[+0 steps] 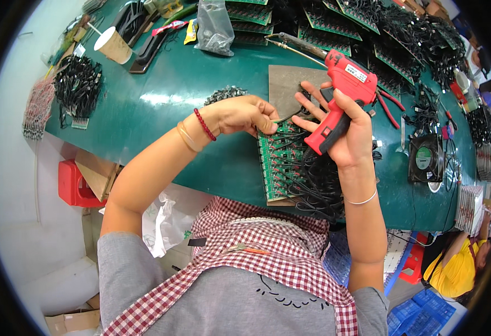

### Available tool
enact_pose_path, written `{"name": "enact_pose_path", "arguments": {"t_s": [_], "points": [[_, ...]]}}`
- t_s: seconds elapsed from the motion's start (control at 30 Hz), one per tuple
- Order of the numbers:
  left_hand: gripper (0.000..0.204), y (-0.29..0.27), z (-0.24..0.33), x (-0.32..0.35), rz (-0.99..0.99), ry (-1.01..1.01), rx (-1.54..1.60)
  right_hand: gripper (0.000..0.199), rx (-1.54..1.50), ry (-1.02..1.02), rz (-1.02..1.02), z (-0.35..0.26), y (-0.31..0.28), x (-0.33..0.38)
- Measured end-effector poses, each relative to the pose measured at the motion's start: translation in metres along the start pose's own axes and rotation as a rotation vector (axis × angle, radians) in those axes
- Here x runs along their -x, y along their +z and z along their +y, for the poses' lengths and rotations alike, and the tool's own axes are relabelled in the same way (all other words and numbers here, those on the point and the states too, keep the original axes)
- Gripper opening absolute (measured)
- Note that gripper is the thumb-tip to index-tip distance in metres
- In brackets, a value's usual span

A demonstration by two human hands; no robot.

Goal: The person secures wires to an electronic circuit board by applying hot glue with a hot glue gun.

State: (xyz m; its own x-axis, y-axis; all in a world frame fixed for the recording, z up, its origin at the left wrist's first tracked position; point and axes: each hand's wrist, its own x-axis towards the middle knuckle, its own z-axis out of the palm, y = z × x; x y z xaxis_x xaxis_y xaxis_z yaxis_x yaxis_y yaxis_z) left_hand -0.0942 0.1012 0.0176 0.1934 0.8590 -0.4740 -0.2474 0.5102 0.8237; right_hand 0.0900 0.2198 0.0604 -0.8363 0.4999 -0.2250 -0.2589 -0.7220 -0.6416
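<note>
My right hand (pixel 340 129) holds a red and black soldering gun (pixel 350 78) by its handle between thumb and palm, the other fingers stretched out. The gun's metal tip points up and left, over the bench. My left hand (pixel 251 115) is closed in a pinch at the upper left corner of a green circuit board panel (pixel 268 162). A dark cable comes out beside those fingertips; the exact grip is partly hidden. Rows of black cables (pixel 321 185) run from the panel and bunch at its right side. Behind both hands lies a brown board (pixel 290 78).
Stacked green circuit boards (pixel 335 22) with black cables fill the back right. Red-handled pliers (pixel 390 109) and a small fan (pixel 426 158) lie to the right. A paper cup (pixel 112 46), a clear bag (pixel 214 28) and a cable bundle (pixel 78 87) stand at left. Small metal parts (pixel 226 94) lie behind my left wrist.
</note>
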Motion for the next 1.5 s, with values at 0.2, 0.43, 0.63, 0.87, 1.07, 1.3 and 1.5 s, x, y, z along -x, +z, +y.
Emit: {"name": "enact_pose_path", "arguments": {"t_s": [0.2,0.43,0.63,0.87,1.07,1.3,1.5], "points": [[0.012,-0.011,-0.005,-0.004,-0.054,0.03,-0.064,0.028,0.018,-0.013,0.001,0.002,-0.001,-0.002],[0.016,-0.013,-0.014,-0.007,-0.074,0.072,-0.055,0.027,-0.02,0.014,0.031,0.004,-0.003,-0.007],[0.018,-0.011,-0.015,-0.005,-0.061,0.09,-0.062,0.025,-0.033,0.021,0.044,0.004,-0.004,-0.01],[0.021,-0.011,-0.022,-0.005,-0.067,0.109,-0.056,0.025,-0.09,0.056,0.02,0.005,-0.008,-0.011],[0.024,-0.013,-0.026,-0.007,-0.071,0.136,-0.078,0.024,-0.113,0.074,0.01,0.006,-0.011,-0.013],[0.028,-0.018,-0.031,-0.011,-0.11,0.176,-0.06,0.021,-0.136,0.087,0.027,0.004,-0.008,-0.014],[0.027,-0.02,-0.032,-0.01,-0.111,0.209,-0.115,0.02,-0.176,0.101,-0.03,0.004,-0.011,-0.012]]}}
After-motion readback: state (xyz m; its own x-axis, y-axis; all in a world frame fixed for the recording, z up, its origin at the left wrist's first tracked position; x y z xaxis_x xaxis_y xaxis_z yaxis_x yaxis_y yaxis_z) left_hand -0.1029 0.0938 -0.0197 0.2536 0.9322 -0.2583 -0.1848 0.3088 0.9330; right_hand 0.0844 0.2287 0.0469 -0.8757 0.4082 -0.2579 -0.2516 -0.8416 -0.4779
